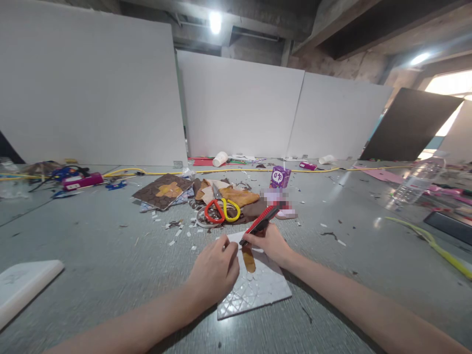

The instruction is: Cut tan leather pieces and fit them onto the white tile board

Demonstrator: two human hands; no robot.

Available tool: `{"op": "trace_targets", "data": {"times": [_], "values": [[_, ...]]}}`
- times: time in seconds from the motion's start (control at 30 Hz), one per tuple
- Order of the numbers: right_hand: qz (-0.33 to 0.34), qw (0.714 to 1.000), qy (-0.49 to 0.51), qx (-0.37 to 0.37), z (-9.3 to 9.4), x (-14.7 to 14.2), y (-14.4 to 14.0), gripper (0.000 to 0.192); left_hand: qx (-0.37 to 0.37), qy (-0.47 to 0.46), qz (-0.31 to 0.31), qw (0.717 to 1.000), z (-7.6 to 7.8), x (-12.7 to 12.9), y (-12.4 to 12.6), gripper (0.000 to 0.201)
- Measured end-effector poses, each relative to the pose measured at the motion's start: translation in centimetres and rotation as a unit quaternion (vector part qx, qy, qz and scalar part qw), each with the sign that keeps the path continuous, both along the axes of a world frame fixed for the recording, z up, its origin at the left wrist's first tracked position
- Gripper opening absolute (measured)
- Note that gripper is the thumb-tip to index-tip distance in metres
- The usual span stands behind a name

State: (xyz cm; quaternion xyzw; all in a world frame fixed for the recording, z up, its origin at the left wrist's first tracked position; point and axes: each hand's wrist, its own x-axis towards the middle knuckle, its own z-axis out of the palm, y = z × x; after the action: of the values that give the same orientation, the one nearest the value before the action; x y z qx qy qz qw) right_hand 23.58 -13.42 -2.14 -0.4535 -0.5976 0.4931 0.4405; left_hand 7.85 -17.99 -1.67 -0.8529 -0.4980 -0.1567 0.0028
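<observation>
Board (261, 290): white and glossy with a raised-looking pattern, flat on the grey table (165, 314), lower middle of the frame.
Strip (249, 260): brown and round-ended, on the board between the two hands; its upper end lies by the low end of the tool.
Right hand (273, 242): closed round a red-and-black tool (263, 219), held aslant, its low end pointing down and left; contact with the strip cannot be made out.
Left hand (217, 265): fingers curled, at the left side of the board; whether they pinch anything is hidden.
Handling: small, slow strokes and light pressure would probably suit so thin-looking a strip, with the tool's low end kept in sight.
Steadying: the left fingers would do best pressing the board flat, out of line with the tool.
Scissors (222, 211): red and yellow handles, on a heap of brown scraps (243, 196), centre of the frame, apart from both hands.
</observation>
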Motion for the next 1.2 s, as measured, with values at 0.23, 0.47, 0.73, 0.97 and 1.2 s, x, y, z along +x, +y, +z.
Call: {"op": "trace_targets", "data": {"times": [0.23, 0.47, 0.73, 0.97, 1.2], "values": [[0.006, 0.999, -0.040, 0.003, 0.01, 0.02, -0.17, 0.015, 0.006, -0.003, 0.000, 1.000, -0.14, 0.04, 0.03, 0.018], [0.017, 0.998, -0.057, 0.008, -0.32, -0.01, -0.07, 0.012, -0.001, -0.008, -0.004, 1.000, -0.23, 0.04, 0.04, 0.018], [0.017, 0.995, -0.090, 0.031, -0.68, 0.07, 0.28, 0.009, -0.002, -0.002, -0.001, 1.000, -0.02, 0.05, 0.06, 0.018], [0.021, 0.999, -0.039, 0.025, -0.47, 0.05, 0.19, 0.012, 0.002, -0.001, -0.001, 1.000, -0.11, 0.09, 0.02, 0.018], [-0.066, 0.995, 0.074, -0.009, 0.03, 0.28, 0.47, 0.027, -0.014, -0.012, -0.026, 1.000, 0.01, -0.07, 0.02, 0.023]]}}
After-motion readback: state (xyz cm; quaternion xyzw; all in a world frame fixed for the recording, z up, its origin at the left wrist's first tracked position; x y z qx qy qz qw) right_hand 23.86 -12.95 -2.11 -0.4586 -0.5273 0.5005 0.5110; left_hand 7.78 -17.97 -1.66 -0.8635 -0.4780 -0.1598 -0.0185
